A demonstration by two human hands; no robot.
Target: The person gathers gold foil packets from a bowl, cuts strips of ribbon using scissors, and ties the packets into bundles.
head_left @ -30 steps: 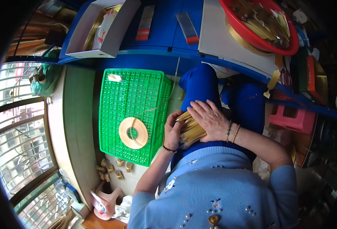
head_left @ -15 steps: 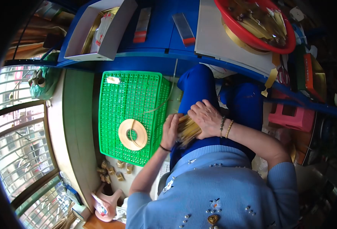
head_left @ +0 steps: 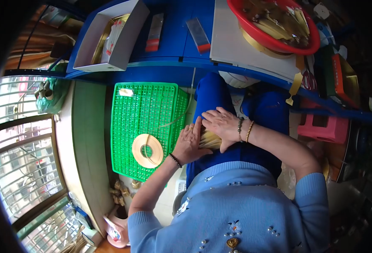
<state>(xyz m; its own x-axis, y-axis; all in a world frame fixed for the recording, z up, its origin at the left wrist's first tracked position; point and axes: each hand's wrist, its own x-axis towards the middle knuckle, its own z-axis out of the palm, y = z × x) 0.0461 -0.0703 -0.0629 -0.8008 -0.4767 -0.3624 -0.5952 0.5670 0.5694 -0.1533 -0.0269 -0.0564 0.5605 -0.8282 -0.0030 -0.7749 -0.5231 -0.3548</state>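
Straw-coloured thin strips in a loose bundle (head_left: 211, 138) lie on the lap of blue trousers (head_left: 214, 95), between the person's two bare hands. The left hand (head_left: 187, 145) is open, fingers straight, set against one end of the bundle, probably as a stop to keep the ends even. The right hand (head_left: 222, 125) is open too, spread over the top with the thumb apart, seemingly to keep the strips from fanning out; its palm is hidden. The thighs serve as a low support close to the body. Beside the left hand, a cream flat-wound roll of ribbon (head_left: 138, 144) lies on an upturned-looking green plastic lattice basket (head_left: 146, 105), likely for easy reach.
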